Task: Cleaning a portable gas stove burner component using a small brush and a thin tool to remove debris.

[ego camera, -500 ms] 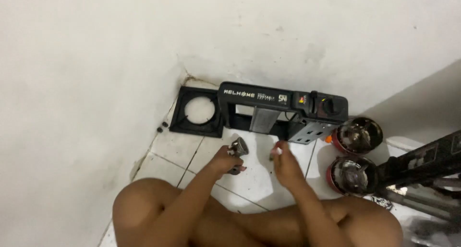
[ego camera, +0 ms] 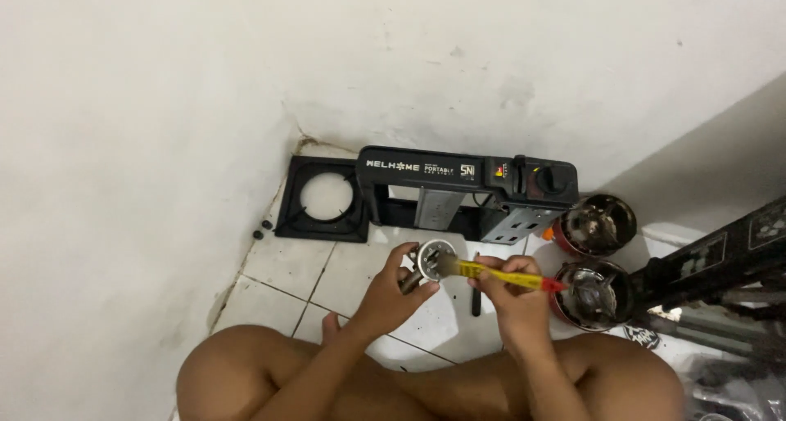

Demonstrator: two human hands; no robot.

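My left hand (ego camera: 391,294) holds a small round metal burner part (ego camera: 431,259) above the tiled floor. My right hand (ego camera: 512,298) grips a yellow brush with a red handle end (ego camera: 503,275), and its bristle tip rests against the metal part. Just beyond both hands stands a black portable gas stove body (ego camera: 467,192), taken apart and leaning near the wall. A black square stove top frame with a round hole (ego camera: 324,200) lies on the floor to its left.
Two red gas canisters with shiny tops (ego camera: 595,223) (ego camera: 591,294) stand right of my hands. A dark tool (ego camera: 476,294) lies on the white tiles (ego camera: 286,265). Two small black bits (ego camera: 263,229) lie by the wall. Black metal bars (ego camera: 720,265) cross the right side. My bare knees fill the bottom.
My right hand now holds the yellow brush against the metal part; earlier it was near the floor with no brush visible. The left hand has raised the part slightly.
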